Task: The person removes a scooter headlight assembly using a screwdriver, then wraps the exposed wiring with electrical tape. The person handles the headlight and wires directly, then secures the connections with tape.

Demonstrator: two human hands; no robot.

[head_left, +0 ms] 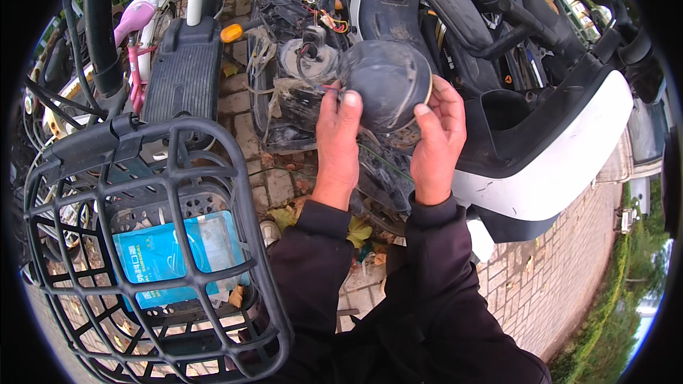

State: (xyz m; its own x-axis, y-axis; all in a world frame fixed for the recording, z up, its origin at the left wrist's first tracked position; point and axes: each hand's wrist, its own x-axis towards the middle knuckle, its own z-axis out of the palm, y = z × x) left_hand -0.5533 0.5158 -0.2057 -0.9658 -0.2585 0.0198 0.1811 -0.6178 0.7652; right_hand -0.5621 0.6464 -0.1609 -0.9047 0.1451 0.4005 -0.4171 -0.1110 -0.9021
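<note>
Between my two hands is a dusty, round black headlight (388,82), its domed back facing up and a pale rim showing at its right edge. My left hand (339,139) grips its lower left side, the thumb pressed on the shell. Close to those fingers a thin red wire shows. On the right, my right hand (437,141) holds the rim, thumb in front and fingers curled round the edge. Just behind stands a dirty, stripped scooter front with loose coloured wires (329,21) and an orange indicator lamp (338,4). Parts below the headlight are hidden by my hands.
At the left, a black basket (245,171) contains a blue packet (160,259). Beyond it stand a scooter footboard (183,64) and a pink saddle (135,18). A white and black scooter body (548,178) is close on the right. Dry leaves lie on the brick paving (512,291).
</note>
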